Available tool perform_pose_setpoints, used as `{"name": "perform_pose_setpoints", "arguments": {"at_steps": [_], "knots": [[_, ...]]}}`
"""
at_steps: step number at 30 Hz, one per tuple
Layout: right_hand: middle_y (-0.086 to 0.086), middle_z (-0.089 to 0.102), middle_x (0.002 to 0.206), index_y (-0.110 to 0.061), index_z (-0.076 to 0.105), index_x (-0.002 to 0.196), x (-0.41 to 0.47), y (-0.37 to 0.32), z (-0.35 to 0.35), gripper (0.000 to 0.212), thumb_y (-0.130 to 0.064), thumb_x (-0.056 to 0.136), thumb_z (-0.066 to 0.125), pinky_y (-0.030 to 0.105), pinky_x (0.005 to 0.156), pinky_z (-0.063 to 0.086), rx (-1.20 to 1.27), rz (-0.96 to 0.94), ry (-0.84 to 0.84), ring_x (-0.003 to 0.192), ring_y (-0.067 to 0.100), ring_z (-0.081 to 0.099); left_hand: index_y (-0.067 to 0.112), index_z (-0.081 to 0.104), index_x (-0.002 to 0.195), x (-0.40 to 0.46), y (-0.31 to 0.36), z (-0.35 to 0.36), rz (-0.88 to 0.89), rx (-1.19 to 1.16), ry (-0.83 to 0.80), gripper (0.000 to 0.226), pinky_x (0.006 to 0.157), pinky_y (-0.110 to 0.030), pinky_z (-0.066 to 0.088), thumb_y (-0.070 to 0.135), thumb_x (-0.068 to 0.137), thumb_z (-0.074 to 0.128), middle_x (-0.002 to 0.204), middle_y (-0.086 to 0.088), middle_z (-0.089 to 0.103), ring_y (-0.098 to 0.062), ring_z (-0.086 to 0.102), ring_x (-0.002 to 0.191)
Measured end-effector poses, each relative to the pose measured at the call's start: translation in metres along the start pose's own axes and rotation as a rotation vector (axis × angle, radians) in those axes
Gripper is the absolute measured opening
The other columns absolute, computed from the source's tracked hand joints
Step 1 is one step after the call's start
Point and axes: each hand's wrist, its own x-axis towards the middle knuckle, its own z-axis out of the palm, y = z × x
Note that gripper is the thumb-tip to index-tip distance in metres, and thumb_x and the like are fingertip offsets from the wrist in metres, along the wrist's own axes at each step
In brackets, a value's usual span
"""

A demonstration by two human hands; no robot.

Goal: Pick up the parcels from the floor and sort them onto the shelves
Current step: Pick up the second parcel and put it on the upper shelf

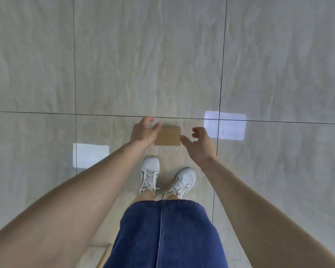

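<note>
A small brown cardboard parcel [169, 135] lies flat on the pale tiled floor [143, 64], just ahead of my feet. My left hand [143, 132] hovers over its left edge with fingers spread and curled, covering that side of the parcel. At the parcel's right edge, my right hand [198, 145] is held open with thumb and fingers apart. Whether either hand touches the parcel is unclear; neither is closed on it. No shelves are in view.
My white sneakers [167, 177] and a blue denim skirt [166, 235] fill the lower centre. Bright light reflections [225, 125] lie on the glossy tiles. A thin wooden strip [104, 256] shows at the bottom edge, left of the skirt.
</note>
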Motion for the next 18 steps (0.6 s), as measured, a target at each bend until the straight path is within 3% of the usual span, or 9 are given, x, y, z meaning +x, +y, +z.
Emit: {"name": "perform_pose_setpoints", "arguments": {"at_steps": [2, 5, 12, 14, 18], "knots": [[0.010, 0.050, 0.142, -0.012, 0.041, 0.140, 0.024, 0.022, 0.023, 0.059, -0.041, 0.093, 0.061, 0.041, 0.106, 0.041, -0.010, 0.039, -0.027, 0.127, 0.029, 0.052, 0.024, 0.048, 0.142, 0.027, -0.023, 0.017, 0.007, 0.031, -0.030, 0.050, 0.103, -0.029, 0.039, 0.045, 0.097, 0.052, 0.151, -0.009, 0.046, -0.027, 0.051, 0.131], [0.012, 0.047, 0.146, -0.010, 0.039, 0.143, 0.060, 0.051, 0.054, 0.060, -0.041, 0.095, 0.058, 0.036, 0.104, 0.039, -0.004, 0.097, -0.041, 0.131, 0.030, 0.048, 0.019, 0.043, 0.147, 0.065, -0.050, 0.042, 0.028, 0.046, -0.066, 0.053, 0.102, -0.027, 0.037, 0.041, 0.099, 0.052, 0.155, -0.009, 0.041, -0.027, 0.045, 0.138], [0.012, 0.039, 0.152, -0.012, 0.030, 0.149, 0.131, 0.105, 0.102, 0.071, -0.048, 0.094, 0.055, 0.038, 0.104, 0.043, 0.049, 0.193, -0.062, 0.132, 0.030, 0.048, 0.026, 0.039, 0.150, 0.147, -0.089, 0.097, 0.016, -0.011, -0.096, 0.059, 0.094, -0.027, 0.040, 0.044, 0.096, 0.056, 0.155, -0.008, 0.039, -0.026, 0.047, 0.136], [0.011, 0.037, 0.154, -0.015, 0.026, 0.152, 0.146, 0.113, 0.112, 0.076, -0.053, 0.093, 0.053, 0.046, 0.103, 0.047, 0.064, 0.231, -0.070, 0.131, 0.031, 0.048, 0.030, 0.038, 0.150, 0.165, -0.096, 0.109, 0.015, -0.010, -0.106, 0.059, 0.091, -0.027, 0.039, 0.046, 0.096, 0.056, 0.156, -0.008, 0.038, -0.026, 0.047, 0.136], [0.007, 0.039, 0.152, -0.020, 0.021, 0.154, 0.170, 0.122, 0.124, 0.078, -0.057, 0.093, 0.050, 0.049, 0.092, 0.055, 0.139, 0.312, -0.097, 0.129, 0.030, 0.049, 0.029, 0.040, 0.150, 0.192, -0.103, 0.123, 0.015, 0.032, -0.123, 0.058, 0.106, -0.035, 0.044, 0.046, 0.096, 0.054, 0.157, -0.006, 0.036, -0.028, 0.046, 0.137]]}}
